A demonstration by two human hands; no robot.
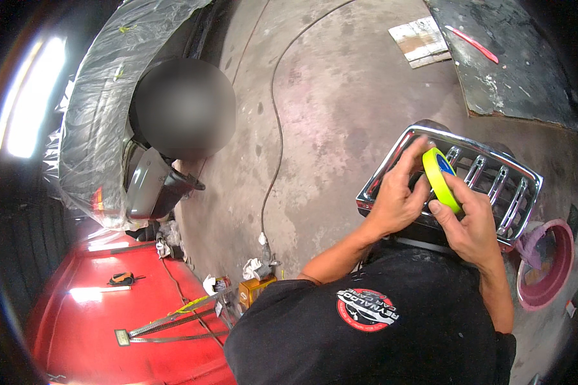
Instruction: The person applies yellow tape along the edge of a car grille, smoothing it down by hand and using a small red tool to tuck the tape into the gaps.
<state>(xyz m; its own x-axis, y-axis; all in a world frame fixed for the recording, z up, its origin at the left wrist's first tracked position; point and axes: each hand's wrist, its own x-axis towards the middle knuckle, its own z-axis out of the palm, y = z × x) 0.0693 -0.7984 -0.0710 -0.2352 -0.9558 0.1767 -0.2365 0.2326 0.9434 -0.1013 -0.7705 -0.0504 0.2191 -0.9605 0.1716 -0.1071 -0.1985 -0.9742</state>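
Note:
A bright yellow-green roll of masking tape (438,180) with a blue inner core is held up between my two hands. My right hand (470,226) grips it from the right, the thumb on the near side and the fingers at the core. My left hand (397,200) is closed at the roll's left side, its thumb and fingertips against the tape. Below both hands is a chrome car grille (531,187) with several slanted bars, close in front of my body. My hands and the tape hide part of its left half.
A pink-rimmed bucket (562,273) with a purple cloth (530,247) stands right of the grille. A dark board (514,77) carries a red tool (472,43). A cable (275,106) crosses the floor. Left are a plastic-covered car (99,109) and a red panel (173,314).

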